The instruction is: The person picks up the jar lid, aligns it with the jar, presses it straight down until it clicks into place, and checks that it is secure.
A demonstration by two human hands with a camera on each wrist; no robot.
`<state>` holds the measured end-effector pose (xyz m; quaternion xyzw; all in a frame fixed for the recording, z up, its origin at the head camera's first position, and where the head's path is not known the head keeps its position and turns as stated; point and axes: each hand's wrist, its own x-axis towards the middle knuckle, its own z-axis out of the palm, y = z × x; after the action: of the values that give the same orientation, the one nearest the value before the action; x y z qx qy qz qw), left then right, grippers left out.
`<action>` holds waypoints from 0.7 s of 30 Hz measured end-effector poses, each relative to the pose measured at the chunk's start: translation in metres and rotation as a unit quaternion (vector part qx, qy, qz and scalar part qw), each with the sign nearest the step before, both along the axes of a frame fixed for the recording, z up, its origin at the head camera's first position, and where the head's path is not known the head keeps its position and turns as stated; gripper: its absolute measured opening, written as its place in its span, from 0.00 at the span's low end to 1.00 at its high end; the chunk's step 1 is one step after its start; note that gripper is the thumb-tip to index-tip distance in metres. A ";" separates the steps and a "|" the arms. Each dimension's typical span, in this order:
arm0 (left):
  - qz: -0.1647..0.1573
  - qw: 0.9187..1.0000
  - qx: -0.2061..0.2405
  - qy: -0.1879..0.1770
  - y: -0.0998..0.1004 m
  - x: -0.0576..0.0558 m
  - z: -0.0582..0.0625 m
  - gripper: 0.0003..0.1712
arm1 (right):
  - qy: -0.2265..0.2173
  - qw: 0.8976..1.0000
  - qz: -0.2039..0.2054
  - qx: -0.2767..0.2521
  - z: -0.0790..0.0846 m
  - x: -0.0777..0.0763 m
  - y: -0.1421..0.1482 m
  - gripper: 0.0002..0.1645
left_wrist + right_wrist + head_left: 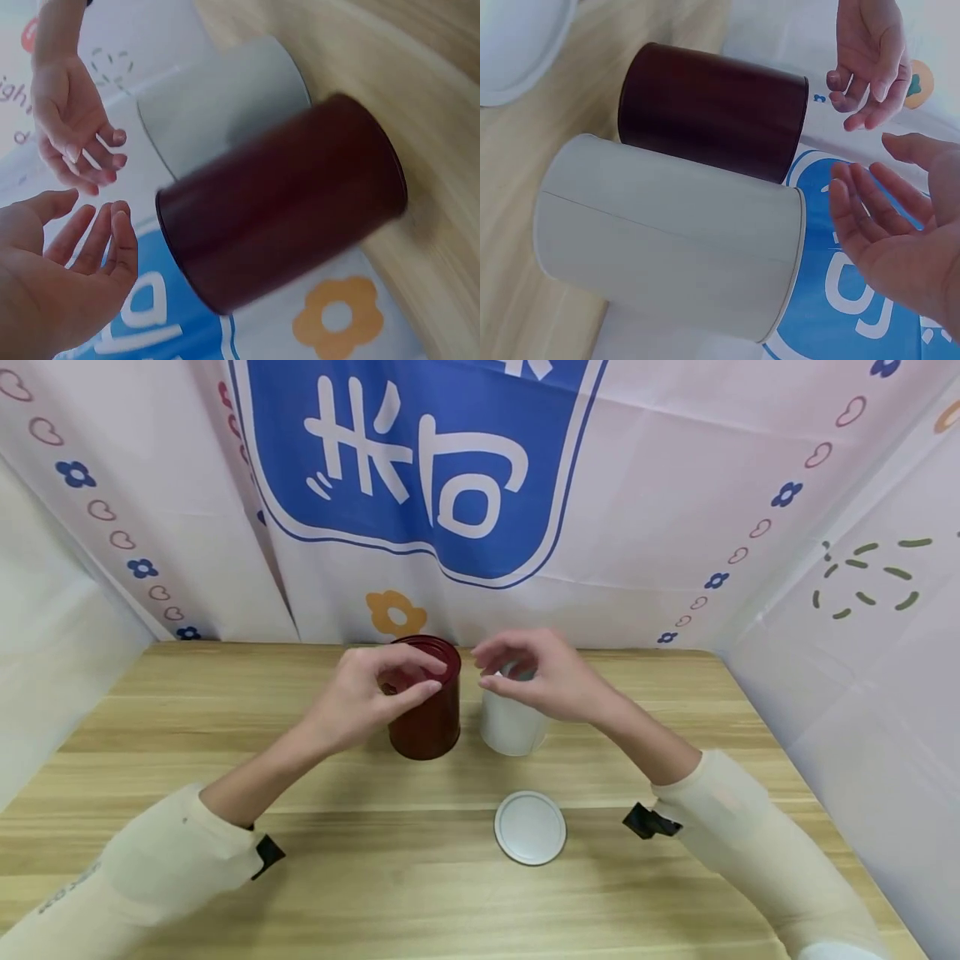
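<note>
A dark red can (425, 727) stands upright on the table, its top rim showing in the head view. Beside it to the right is a white can (513, 727), also upright. My left hand (375, 689) is above the red can with loosely bent fingers, apart from it in the left wrist view (75, 262). Over the white can hovers my right hand (543, 677), fingers relaxed; the right wrist view shows a gap between this hand (900, 232) and the can's rim. Neither hand holds anything. In front of the white can a round white lid (530, 828) lies flat.
The wooden table (360, 893) carries the cans and the lid. Right behind the cans hangs a white cloth (615, 527) with a blue printed sign and flowers. Further cloth walls (862, 693) border the table's left and right sides.
</note>
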<state>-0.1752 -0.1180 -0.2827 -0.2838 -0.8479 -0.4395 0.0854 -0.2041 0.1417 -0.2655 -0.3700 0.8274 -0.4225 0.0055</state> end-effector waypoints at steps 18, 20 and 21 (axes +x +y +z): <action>-0.129 0.978 0.013 -0.163 0.047 0.021 -0.040 0.08 | -0.196 0.978 0.003 -0.067 -0.025 0.038 0.041 0.14; -0.133 0.973 0.007 -0.191 0.049 0.021 -0.047 0.09 | -0.220 0.974 0.002 -0.057 -0.030 0.040 0.045 0.15; -0.135 0.969 0.006 -0.205 0.051 0.020 -0.050 0.10 | -0.231 0.972 0.000 -0.050 -0.033 0.041 0.048 0.16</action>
<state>-0.1548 -0.0673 -0.3328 -0.2990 -0.7985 -0.5010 -0.1486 -0.1634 0.1894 -0.2988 -0.2625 0.7812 -0.5377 0.1780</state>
